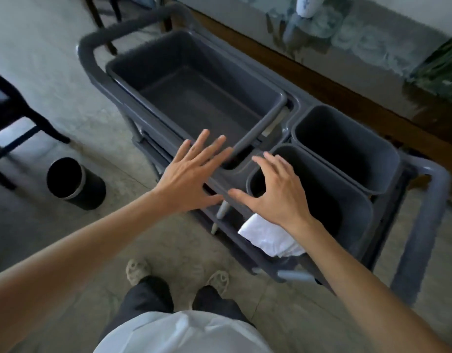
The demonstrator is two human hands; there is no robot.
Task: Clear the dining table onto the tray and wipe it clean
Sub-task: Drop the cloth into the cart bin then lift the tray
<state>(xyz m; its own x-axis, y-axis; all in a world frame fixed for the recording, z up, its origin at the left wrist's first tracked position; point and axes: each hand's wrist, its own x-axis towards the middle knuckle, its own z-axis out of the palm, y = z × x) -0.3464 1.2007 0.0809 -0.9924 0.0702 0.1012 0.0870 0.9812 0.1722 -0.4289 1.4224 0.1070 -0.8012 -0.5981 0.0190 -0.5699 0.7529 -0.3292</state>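
Tray duty is served by a grey bussing cart [421, 225] parked along a glossy dining bench [334, 59] at the upper right. On its top sit a large grey tub [194, 98] and two narrower grey bins, the nearer one [347, 200] and the farther one [347, 143]; all three are seen empty, so nothing appears to have been loaded yet. A white cloth [268, 238] is seen on the cart's lower shelf, unused as far as can be judged. The left hand [189, 174] is held over the tub's near corner with fingers straight and spread, holding nothing. The right hand [276, 192] is held over the nearer bin's rim with fingers loosely bent and apart, also holding nothing. Only an edge of the bench is shown, with blurred items on it. The task is judged to be at its very start: clearing and wiping are both left. A black wastebasket [74, 184] stands on the floor at left.
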